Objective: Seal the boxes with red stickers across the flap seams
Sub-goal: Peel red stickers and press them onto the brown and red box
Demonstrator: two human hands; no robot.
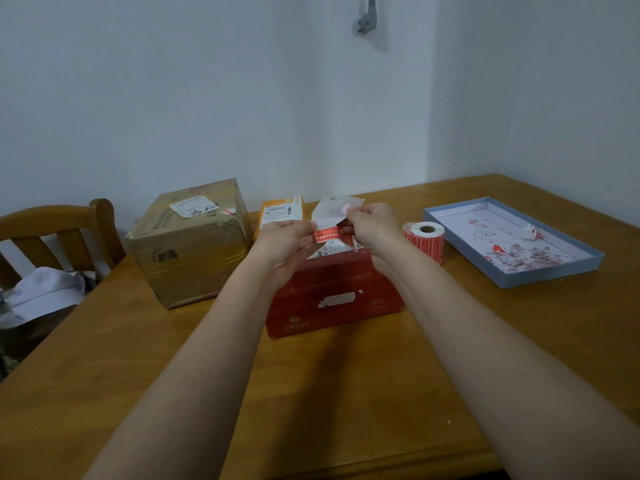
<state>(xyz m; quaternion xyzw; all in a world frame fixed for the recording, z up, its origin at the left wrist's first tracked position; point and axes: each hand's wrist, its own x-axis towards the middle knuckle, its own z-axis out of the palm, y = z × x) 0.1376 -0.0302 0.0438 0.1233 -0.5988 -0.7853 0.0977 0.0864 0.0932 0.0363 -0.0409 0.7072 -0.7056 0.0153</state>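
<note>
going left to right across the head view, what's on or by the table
wooden chair → brown cardboard box → orange parcel → red box → sticker roll → blue tray

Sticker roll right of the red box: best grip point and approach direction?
The sticker roll seems to lie on its side, its open core facing up and toward the camera, close beside the red box. I'd come from above and the right, the free side, and wrap the curved outer surface, or hook a finger in the core. Both the left hand and the right hand are busy peeling a sticker.
</note>
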